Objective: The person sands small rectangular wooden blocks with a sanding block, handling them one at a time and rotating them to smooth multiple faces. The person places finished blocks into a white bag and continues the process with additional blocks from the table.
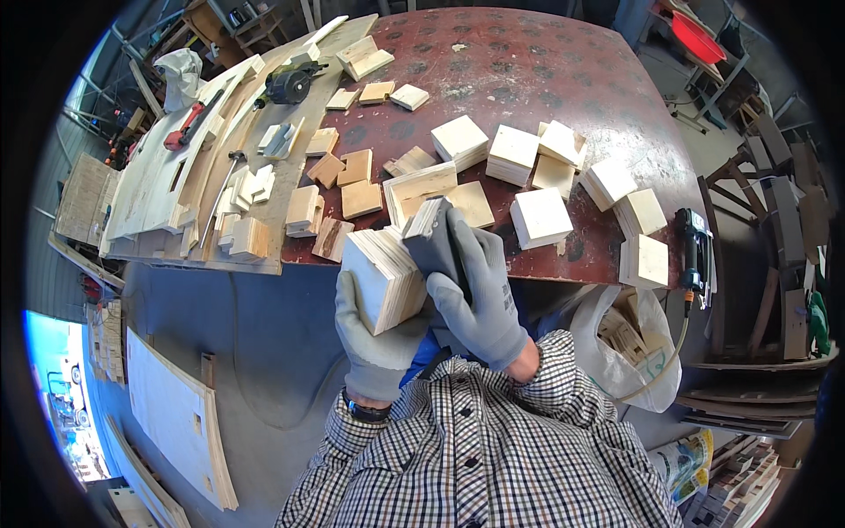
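Rubbing looks like the step in hand. By the near edge of the red table [563,79], the left hand [377,343] grasps a layered wooden block [380,275], broad face turned left, long axis unclear; the right hand [480,295] clasps a dark pad [432,246] slanting far-left to near-right. The next stroke likely calls for even pressure.

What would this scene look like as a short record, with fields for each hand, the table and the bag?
Left hand: gloved, holding a plywood block
Right hand: gloved, gripping a dark block close to the plywood block
Table: red, with wood blocks spread on it
Table's right edge: black tool with a hose
Bag: white, wood pieces inside
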